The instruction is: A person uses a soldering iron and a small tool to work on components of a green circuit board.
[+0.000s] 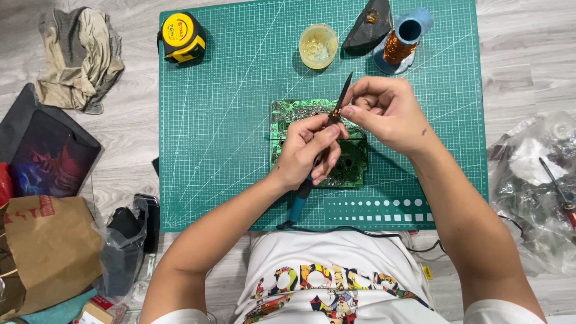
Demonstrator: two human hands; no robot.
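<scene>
Floor: pale grey wood-look planks [522, 54], carrying everything in view.
Surface: green gridded cutting mat [222, 120] laid flat on the floor, with white diagonal lines and a block of white squares and dots at its near right corner.
Left hand [309, 153]: grip closed around the soldering iron [333, 114], held like a pen over the middle of the surface.
Soldering iron: dark tip pointing toward the far edge, teal handle running back under the palm toward the near edge, black cord trailing off the near edge.
Right hand [384, 114]: fingertips pinched together at the iron's shaft; whatever sits between them too small to tell.
Circuit board [300, 117]: green, flat at the centre of the surface, partly covered by both hands.
Far edge: yellow tape measure [182, 37] at the far left corner; small round clear tub [318, 45] near the middle; dark wedge-shaped piece [369, 27] beside a blue spool of copper wire [403, 39] toward the far right.
Left of surface: crumpled beige cloth [78, 57], dark printed pad [48, 153], brown paper bag [45, 252], grey plastic bag [123, 246].
Right of surface: clear plastic bags [528, 192] with a red-handled screwdriver [558, 186] on top.
</scene>
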